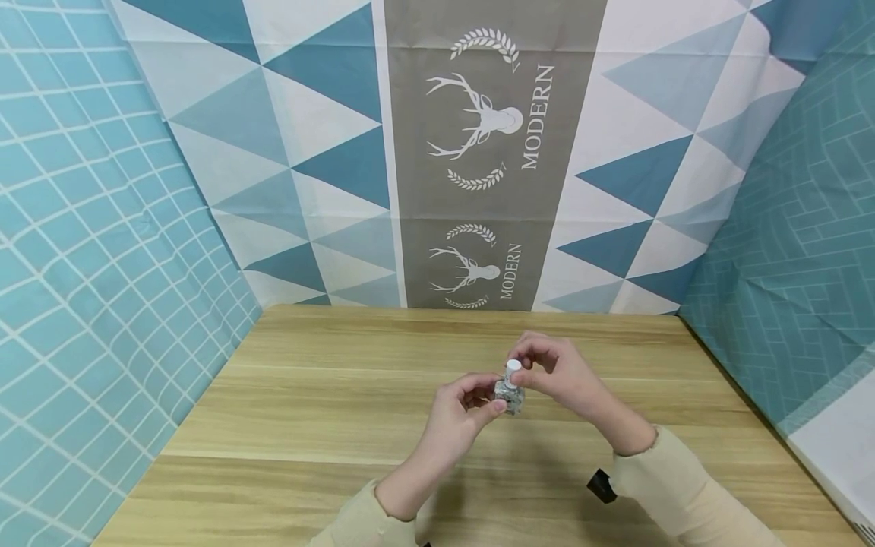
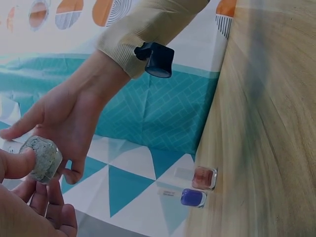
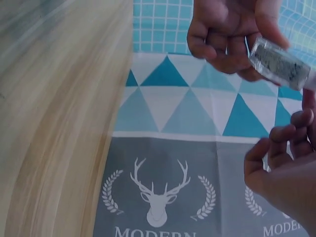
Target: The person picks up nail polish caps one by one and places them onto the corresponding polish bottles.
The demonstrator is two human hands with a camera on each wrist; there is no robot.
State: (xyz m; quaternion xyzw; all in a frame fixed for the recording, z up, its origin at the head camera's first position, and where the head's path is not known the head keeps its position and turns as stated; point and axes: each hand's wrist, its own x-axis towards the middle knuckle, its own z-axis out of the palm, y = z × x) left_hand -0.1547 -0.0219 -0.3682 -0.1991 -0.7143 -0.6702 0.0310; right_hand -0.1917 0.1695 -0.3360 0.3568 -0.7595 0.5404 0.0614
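Note:
A small glass nail polish bottle [image 1: 509,396] with grey-and-black speckled contents is held up over the table between both hands. It is topped by a white cap [image 1: 513,370] and leans slightly. My left hand [image 1: 456,416] pinches the glass body between thumb and fingers. From the right, my right hand [image 1: 562,374] has its thumb and fingertips on the cap. The left wrist view shows the bottle's speckled glass [image 2: 45,159] close up, the left thumb pressed against it. In the right wrist view, the cap is partly cut off by the frame's edge.
Two more nail polish bottles, one red-brown [image 2: 204,177] and one purple-blue [image 2: 192,197], stand side by side on the wooden table [image 1: 307,425]. Patterned sheets [image 1: 328,152] hang behind and at both sides. A black wrist camera [image 1: 601,486] sits at the right cuff.

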